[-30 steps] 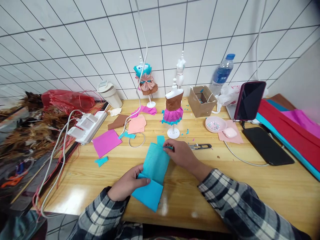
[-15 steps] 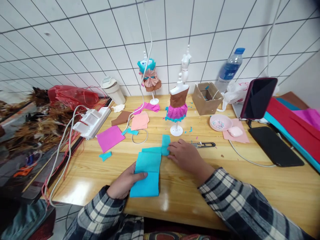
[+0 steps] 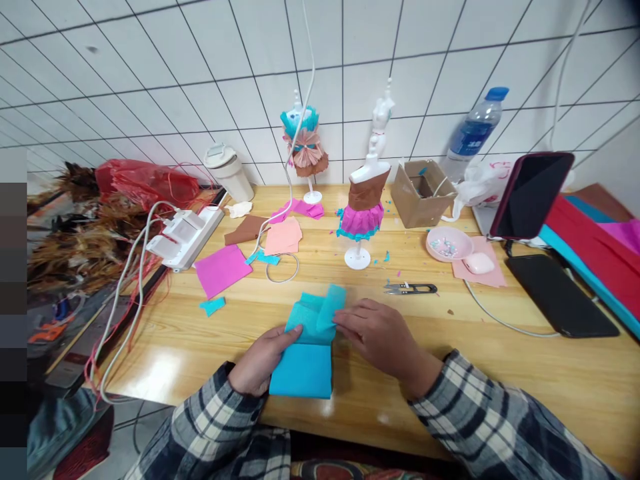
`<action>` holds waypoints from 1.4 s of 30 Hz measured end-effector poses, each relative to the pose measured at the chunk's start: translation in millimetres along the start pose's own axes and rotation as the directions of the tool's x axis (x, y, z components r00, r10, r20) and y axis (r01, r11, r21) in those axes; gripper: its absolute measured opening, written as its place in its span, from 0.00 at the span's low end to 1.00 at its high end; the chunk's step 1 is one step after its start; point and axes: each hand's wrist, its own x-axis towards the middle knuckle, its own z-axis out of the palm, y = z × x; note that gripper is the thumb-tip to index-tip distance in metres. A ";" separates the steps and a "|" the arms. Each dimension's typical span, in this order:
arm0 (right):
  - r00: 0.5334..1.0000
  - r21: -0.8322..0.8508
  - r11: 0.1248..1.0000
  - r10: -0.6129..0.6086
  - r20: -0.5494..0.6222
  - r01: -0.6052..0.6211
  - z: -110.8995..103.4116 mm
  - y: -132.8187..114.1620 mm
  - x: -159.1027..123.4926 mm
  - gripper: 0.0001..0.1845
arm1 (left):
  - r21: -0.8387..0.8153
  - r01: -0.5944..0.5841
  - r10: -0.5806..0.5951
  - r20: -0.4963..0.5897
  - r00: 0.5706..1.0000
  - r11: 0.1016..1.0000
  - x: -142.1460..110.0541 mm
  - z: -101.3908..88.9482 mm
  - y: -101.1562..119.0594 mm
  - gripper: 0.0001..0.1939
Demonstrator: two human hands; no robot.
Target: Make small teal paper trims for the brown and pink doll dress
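Observation:
My left hand [image 3: 264, 360] grips a folded sheet of turquoise crepe paper [image 3: 303, 370] by its left edge, thumb on top. At the paper's upper right, a narrow turquoise strip [image 3: 332, 305] lies over it at a slant. My right hand [image 3: 383, 337] pinches this strip's lower right end between thumb and fingers. Behind the hands stands a small white dress form [image 3: 369, 172] in a brown paper top and a magenta skirt with turquoise trim. Thread snips [image 3: 411, 289] lie on the table beyond my right hand.
Magenta paper [image 3: 223, 270], peach paper [image 3: 283, 236] and turquoise scraps lie left of the dress form. A second dressed form [image 3: 306, 148] stands by the wall. To the right are a cardboard box [image 3: 423, 200], a pink bead dish [image 3: 449, 245], a water bottle [image 3: 474, 133] and a black phone [image 3: 563, 293].
The small strip has come from beside the folded paper's upper right corner onto it, tilting as my right hand brings it over. My left thumb sits higher on the paper.

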 end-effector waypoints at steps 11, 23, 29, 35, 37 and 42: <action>0.996 -0.191 0.982 0.004 0.086 0.013 3.2 -0.7 -5.8 0.11 | 0.954 -0.248 0.721 0.291 0.629 -0.169 -9.4 -2.9 13.1 0.17; 0.991 -0.206 0.978 0.064 0.117 -0.039 5.7 -6.3 -6.1 0.14 | 0.885 -0.407 0.479 0.466 0.744 -0.229 17.0 -12.6 14.7 0.22; 0.998 -0.105 0.994 0.032 0.063 -0.025 5.2 -6.8 -4.4 0.16 | 0.896 -0.422 0.637 0.408 0.654 -0.140 18.7 -6.1 21.6 0.20; 0.996 -0.102 0.991 0.083 -0.020 -0.084 6.2 2.9 7.5 0.18 | 0.919 -0.370 0.589 0.375 0.716 -0.136 35.5 -1.6 6.8 0.22; 0.993 -0.132 0.984 0.121 0.006 -0.119 7.6 7.2 12.0 0.18 | 0.924 -0.349 0.578 0.370 0.727 -0.153 36.4 -0.8 4.9 0.22; 0.974 -0.189 0.959 0.223 0.034 -0.213 11.2 11.2 16.4 0.22 | 0.925 -0.312 0.569 0.380 0.729 -0.217 36.3 0.4 3.1 0.22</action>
